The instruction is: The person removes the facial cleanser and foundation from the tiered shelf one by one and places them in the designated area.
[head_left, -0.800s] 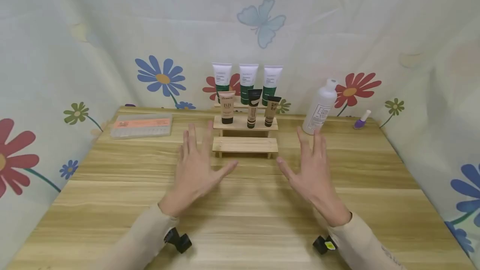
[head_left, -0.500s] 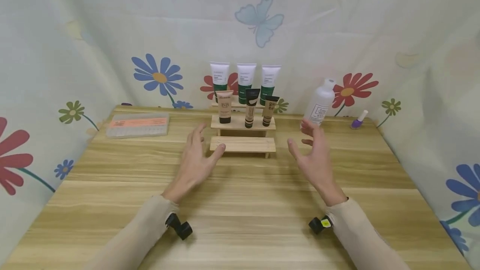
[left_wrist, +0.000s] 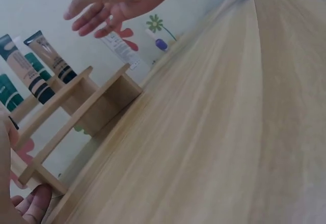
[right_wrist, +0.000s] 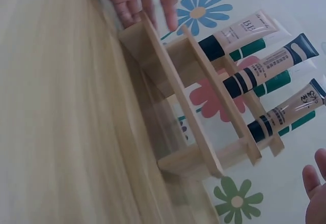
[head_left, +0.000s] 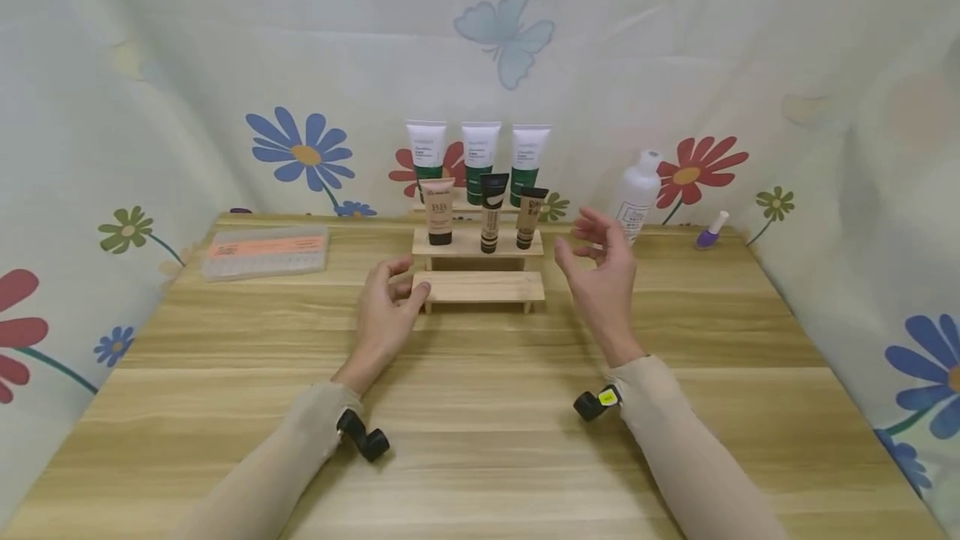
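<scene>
"Where is the wooden stand (head_left: 477, 286), and what is it bearing?"

"It is sitting at the far middle of the counter (head_left: 480, 407). Three white-and-green tubes (head_left: 480, 163) are occupying the top step, their print showing too small to read. On the middle step, a pink tube (head_left: 438, 211) is displaying a legible 'BB' at left; a black-topped tube (head_left: 491, 215) and, rightmost, a gold tube (head_left: 529, 219) are bearing lettering I cannot make out."

"The hands?"

"The left hand (head_left: 384, 311) is curving loosely about the left end of the lowest step; whether it is touching the wood, I cannot tell. The right hand (head_left: 603, 277) is hovering right of the stand, fingers slightly bent, holding nothing and partly covering a white bottle (head_left: 639, 194)."

"Remaining containers?"

"The bottle is standing far right, its label unreadable. A white-capped purple bottle (head_left: 707, 238) is standing farther right. A flat clear box (head_left: 262, 267) is lying far left, bearing an orange label (head_left: 266, 247) with illegible print."
</scene>
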The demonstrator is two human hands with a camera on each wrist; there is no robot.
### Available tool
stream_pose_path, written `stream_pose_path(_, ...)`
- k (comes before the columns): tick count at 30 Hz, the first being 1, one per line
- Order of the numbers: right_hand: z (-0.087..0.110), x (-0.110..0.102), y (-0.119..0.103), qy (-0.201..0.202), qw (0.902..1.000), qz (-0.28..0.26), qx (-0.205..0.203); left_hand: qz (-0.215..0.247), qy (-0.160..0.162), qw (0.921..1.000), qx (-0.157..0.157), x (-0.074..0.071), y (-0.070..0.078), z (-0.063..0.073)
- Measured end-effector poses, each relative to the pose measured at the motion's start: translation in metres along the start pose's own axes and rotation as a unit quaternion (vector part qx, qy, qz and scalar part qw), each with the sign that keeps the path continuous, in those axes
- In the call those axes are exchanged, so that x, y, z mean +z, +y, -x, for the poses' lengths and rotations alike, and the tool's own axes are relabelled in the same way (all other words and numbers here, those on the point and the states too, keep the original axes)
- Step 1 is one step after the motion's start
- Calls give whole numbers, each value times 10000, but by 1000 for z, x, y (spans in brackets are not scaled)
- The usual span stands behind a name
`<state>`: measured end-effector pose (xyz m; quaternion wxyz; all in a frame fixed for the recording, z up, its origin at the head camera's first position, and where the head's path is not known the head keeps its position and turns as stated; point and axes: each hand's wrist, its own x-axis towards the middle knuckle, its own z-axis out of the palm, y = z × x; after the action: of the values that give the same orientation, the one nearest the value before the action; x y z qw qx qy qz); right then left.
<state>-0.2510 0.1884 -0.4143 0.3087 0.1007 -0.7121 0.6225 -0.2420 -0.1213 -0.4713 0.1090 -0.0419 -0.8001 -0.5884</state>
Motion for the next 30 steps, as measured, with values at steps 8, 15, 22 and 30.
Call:
stream_pose_path(8,-8,31,2,2,9989,-404,226,-164,-60,9995,-272,-2,-8,3)
stream_pose_path(15,-16,48,3,204,9988,-276,361,-59,-47,9997,-221,0,-9,0)
stream_pose_path(22,-20,57,7,214,9982,71,563,55,-11,9999,-140,3,-7,-2)
stream_pose_path(30,-15,63,13,112,9981,172,588,-80,-10,9998,-160,2,-9,0)
